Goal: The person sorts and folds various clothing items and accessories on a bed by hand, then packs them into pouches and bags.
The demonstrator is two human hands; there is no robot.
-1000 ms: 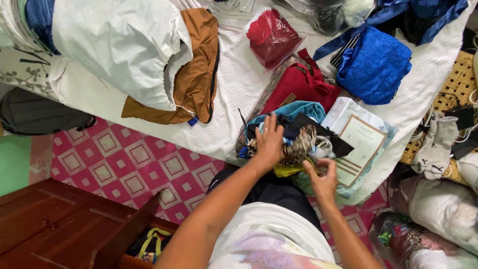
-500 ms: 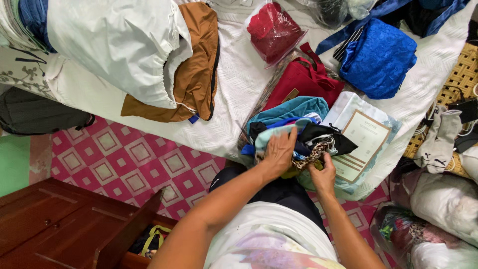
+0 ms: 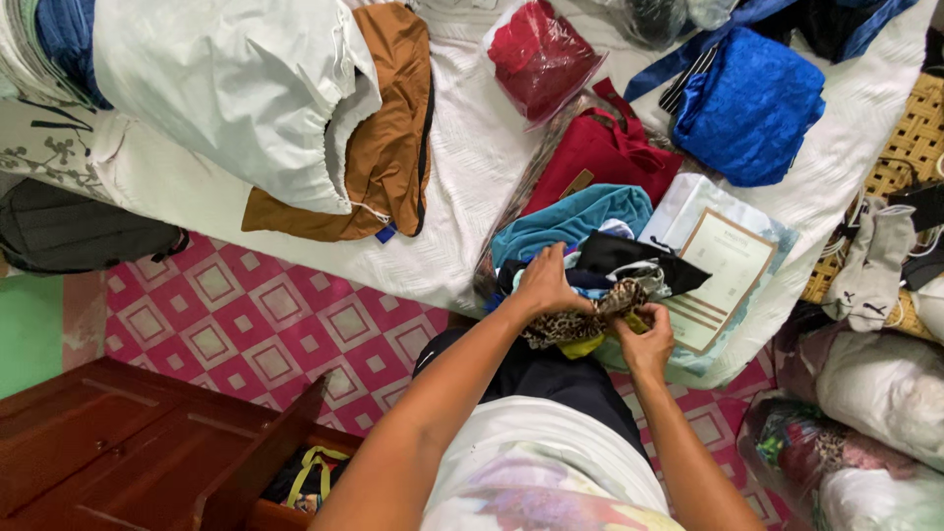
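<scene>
At the edge of a bed (image 3: pixel 462 187) spread with a white textured sheet, a leopard-print cloth (image 3: pixel 580 320) sits bunched in both hands, thin and crumpled, its tan ground mottled with dark spots. The left hand (image 3: pixel 547 282) clamps down on its upper fold, fingers curled into the fabric; the right hand (image 3: pixel 644 339) pinches its other end, closed tight. Beneath it lies a heap of soft clothes (image 3: pixel 590 251): a teal piece on top, a black one draped to the right, a scrap of yellow poking out below. Just beside the heap rests a flat, glossy plastic packet (image 3: pixel 723 265) with a pale card inside. Farther up the bed lie a red bag (image 3: pixel 600 157), a clear pouch of red fabric (image 3: pixel 541 54) and a shiny blue bundle (image 3: pixel 752 103). To the left, a white garment (image 3: pixel 226 88) overlaps a brown one (image 3: pixel 393 138). Pink diamond-patterned tiles (image 3: pixel 256 324) cover the floor, with a dark wooden drawer (image 3: pixel 147 452) open at lower left.
</scene>
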